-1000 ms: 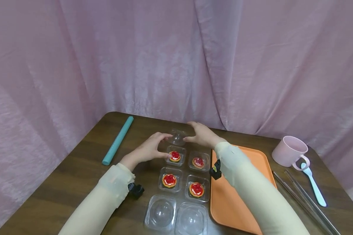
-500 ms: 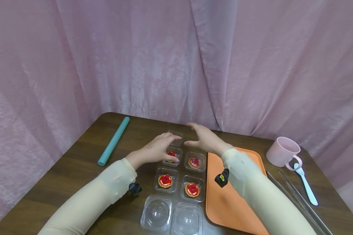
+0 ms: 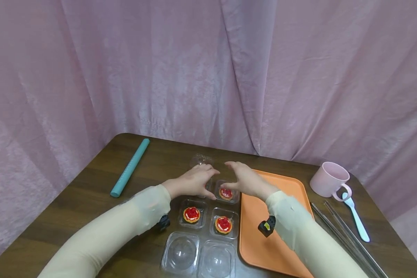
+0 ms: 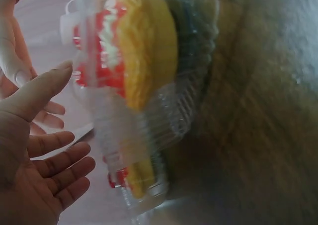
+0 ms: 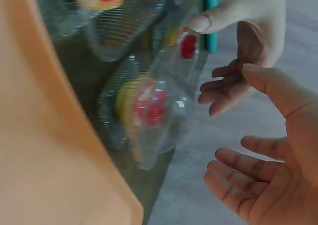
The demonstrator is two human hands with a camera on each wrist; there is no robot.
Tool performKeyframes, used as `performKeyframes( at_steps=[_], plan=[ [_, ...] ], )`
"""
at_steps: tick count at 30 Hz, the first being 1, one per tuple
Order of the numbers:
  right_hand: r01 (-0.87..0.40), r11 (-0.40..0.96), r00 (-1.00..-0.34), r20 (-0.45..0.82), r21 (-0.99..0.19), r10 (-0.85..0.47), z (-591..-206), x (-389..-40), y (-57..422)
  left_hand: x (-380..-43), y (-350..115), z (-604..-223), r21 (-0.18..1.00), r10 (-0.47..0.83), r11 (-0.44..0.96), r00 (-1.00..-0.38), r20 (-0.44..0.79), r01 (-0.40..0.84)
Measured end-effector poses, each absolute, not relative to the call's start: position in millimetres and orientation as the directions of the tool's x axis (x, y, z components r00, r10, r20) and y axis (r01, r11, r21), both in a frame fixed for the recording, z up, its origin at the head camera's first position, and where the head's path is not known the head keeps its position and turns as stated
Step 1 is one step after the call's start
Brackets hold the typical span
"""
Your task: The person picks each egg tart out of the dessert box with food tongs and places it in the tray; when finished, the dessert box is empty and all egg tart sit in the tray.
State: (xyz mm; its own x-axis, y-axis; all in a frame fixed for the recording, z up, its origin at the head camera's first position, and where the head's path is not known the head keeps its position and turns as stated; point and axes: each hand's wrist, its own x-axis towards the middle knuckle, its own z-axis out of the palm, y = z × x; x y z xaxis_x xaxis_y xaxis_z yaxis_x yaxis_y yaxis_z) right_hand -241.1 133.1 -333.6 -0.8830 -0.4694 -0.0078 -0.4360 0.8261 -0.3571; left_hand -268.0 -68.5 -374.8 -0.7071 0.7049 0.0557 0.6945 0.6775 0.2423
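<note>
Now that the clear dome lid (image 3: 200,159) sits let go on the table behind the jam tart tray (image 3: 208,224), both the left hand (image 3: 194,181) and right hand (image 3: 244,181) have dropped, fingers loose and empty, over the tray's back row, seemingly ready for the next lid.

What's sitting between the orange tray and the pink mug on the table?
Nothing: in the head view the dark wooden table shows bare between the orange tray and the pink mug. The steel tongs and pale blue spoon lie nearer the person.
</note>
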Motion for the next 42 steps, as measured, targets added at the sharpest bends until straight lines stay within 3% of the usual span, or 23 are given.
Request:
performKeyframes(
  at_steps=[10, 17, 23, 42],
  plan=[
    [-0.479, 0.835, -0.868, 0.005, -0.272, -0.496, -362, -238, 135, -269, -58, -378, 0.214, 0.692, 0.706, -0.722, -0.004, 0.675],
    [-0.469, 0.848, -0.876, 0.004, -0.247, -0.483, -372, -239, 135, -271, -56, -384, 0.170, 0.704, 0.697, -0.710, 0.024, 0.697],
    [-0.480, 0.848, -0.873, 0.023, -0.225, -0.488, -379, -239, 135, -272, -54, -388, 0.204, 0.693, 0.705, -0.721, 0.007, 0.679],
    [-0.491, 0.810, -0.863, 0.051, -0.321, -0.503, -377, -237, 137, -277, -60, -398, 0.242, 0.681, 0.708, -0.732, 0.016, 0.664]
  ],
)
